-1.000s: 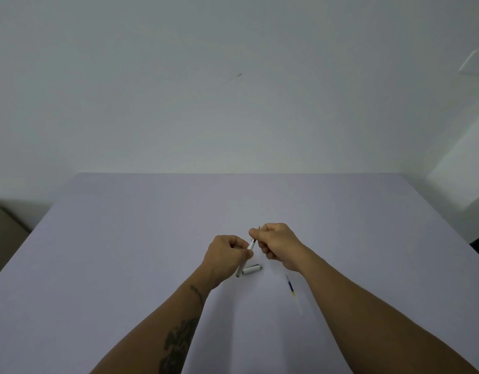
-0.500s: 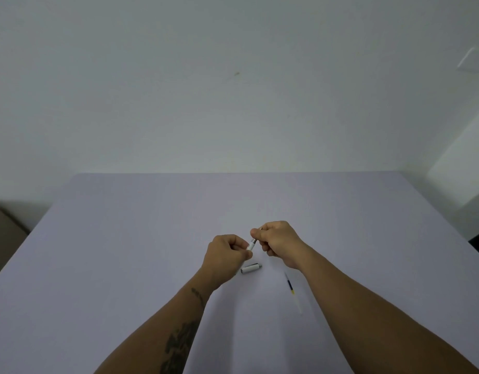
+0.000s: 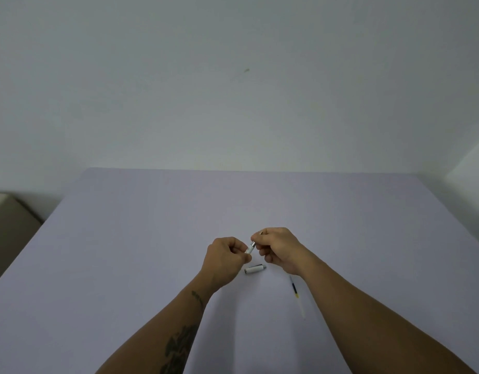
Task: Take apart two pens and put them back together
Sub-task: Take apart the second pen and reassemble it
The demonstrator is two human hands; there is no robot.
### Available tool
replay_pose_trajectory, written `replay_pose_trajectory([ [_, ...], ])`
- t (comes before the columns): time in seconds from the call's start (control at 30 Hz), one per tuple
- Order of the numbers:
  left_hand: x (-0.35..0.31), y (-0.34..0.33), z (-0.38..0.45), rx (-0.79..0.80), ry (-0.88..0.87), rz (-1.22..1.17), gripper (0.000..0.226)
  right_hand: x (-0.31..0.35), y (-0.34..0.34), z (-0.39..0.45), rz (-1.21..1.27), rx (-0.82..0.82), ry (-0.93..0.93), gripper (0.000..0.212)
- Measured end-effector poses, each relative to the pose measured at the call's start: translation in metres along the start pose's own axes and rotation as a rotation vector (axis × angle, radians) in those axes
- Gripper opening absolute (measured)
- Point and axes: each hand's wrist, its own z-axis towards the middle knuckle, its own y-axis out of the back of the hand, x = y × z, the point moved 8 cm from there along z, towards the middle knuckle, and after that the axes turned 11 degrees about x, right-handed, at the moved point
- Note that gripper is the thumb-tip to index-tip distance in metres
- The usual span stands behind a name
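Note:
Both hands hold one white pen (image 3: 250, 248) above the lilac table (image 3: 125, 252). My left hand (image 3: 224, 259) is closed around its white barrel, most of which is hidden in the fist. My right hand (image 3: 277, 248) pinches the pen's metal tip end, and only a short stretch of pen shows between the hands. A white pen cap (image 3: 255, 269) with a dark clip lies on the table just below the hands. A thin clear refill (image 3: 297, 295) with dark and yellow ink lies beside my right forearm.
A pale wall rises behind the table's far edge (image 3: 249, 170). A beige box or seat (image 3: 9, 225) stands off the table's left side. A white ledge (image 3: 473, 179) sits at the right.
The hands have drawn slightly apart along the pen, and less of the barrel sticks out below my left fist. The cap and refill have not moved.

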Motion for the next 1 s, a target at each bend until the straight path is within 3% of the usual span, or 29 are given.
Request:
replay_pose_trajectory([
  [0.3,0.011,0.000,0.008,-0.114,0.035,0.155,0.011,-0.006,0.000,0.025,-0.205,-0.056,0.012,0.014],
  [0.5,0.038,0.002,0.010,-0.115,0.149,0.155,0.012,-0.017,-0.002,0.041,-0.332,0.049,0.023,0.007],
  [0.7,0.073,0.005,0.003,-0.115,0.281,0.085,0.008,-0.052,0.016,0.057,-1.032,0.076,-0.026,0.035],
  [1.0,0.103,-0.007,-0.008,-0.060,0.352,0.043,0.012,-0.076,0.008,0.068,-1.238,0.048,0.019,0.013],
])
